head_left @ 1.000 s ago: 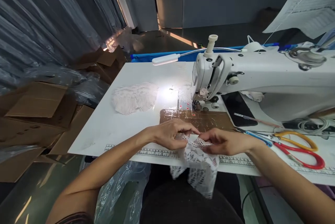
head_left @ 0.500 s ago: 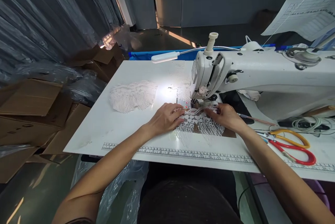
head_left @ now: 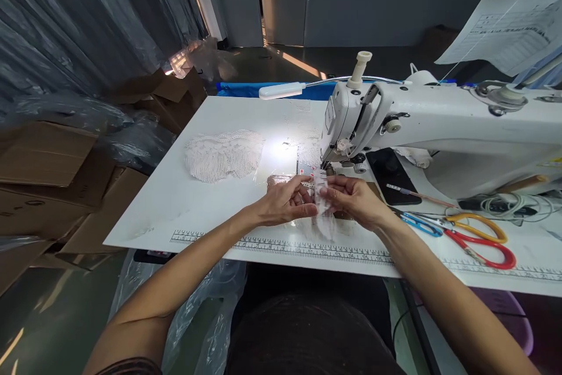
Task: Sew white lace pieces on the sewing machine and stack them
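The right hand (head_left: 353, 199) pinches the lace (head_left: 324, 214) at the near side of the sewing machine (head_left: 386, 117), blur hides whether the left hand (head_left: 285, 202), just left, grips too, and uneven pulling could skew it.

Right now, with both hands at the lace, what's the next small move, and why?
I'd probably square up the lace before feeding it. It looks gathered into a narrow strip, its far end close to the needle end of the sewing machine. The right hand pinches it; the left hand is at its other side. Blur hides edge alignment.
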Available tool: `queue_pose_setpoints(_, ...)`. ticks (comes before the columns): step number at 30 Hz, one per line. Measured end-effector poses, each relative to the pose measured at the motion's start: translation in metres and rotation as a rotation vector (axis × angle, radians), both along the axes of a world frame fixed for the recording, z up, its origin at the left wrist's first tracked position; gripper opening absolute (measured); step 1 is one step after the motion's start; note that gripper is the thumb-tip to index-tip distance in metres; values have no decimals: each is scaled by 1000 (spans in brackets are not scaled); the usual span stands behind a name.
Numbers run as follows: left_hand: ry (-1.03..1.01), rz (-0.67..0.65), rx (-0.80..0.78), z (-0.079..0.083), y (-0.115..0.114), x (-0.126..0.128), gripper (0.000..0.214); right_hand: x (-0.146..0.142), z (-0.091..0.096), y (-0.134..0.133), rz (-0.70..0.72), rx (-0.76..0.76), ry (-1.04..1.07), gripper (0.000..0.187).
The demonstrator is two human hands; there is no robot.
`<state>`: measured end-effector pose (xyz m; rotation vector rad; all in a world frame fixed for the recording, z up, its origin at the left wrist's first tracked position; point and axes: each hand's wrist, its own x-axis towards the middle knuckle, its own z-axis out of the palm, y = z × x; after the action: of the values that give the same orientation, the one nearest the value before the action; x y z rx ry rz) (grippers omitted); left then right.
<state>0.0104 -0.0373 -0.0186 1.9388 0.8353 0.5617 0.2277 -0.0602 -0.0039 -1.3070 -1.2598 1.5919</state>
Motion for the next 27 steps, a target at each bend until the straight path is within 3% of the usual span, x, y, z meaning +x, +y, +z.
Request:
queue_pose_setpoints(2, 42, 119, -68, 2, -1, 0, 87, -2, -1, 3, 88, 40, -48, 44)
queue_pose_setpoints(5, 158, 270, 14, 3, 0, -2, 66, 14, -6, 9, 122, 277, -406, 35)
queue_pose_setpoints(8, 238, 245, 111, 5, 0, -5, 50, 33, -16, 11, 150, 617, -715, 33)
queue_pose_setpoints(11, 270, 259, 105, 6, 0, -7, 49, 38, -30, 9, 308, 909, -792, 38)
queue_pose_setpoints(13, 273, 293, 66, 8, 1, -7, 50, 35, -37, 9, 342, 1033, -890, 40)
queue_pose_setpoints(18, 260, 364, 28, 9, 7, -9, 62, 31, -40, 18, 350, 1072, -1038, 39)
queue_pose_setpoints(27, 170, 394, -109, 1, 18, -12, 61, 42, -48, 18, 280, 1024, -809, 42)
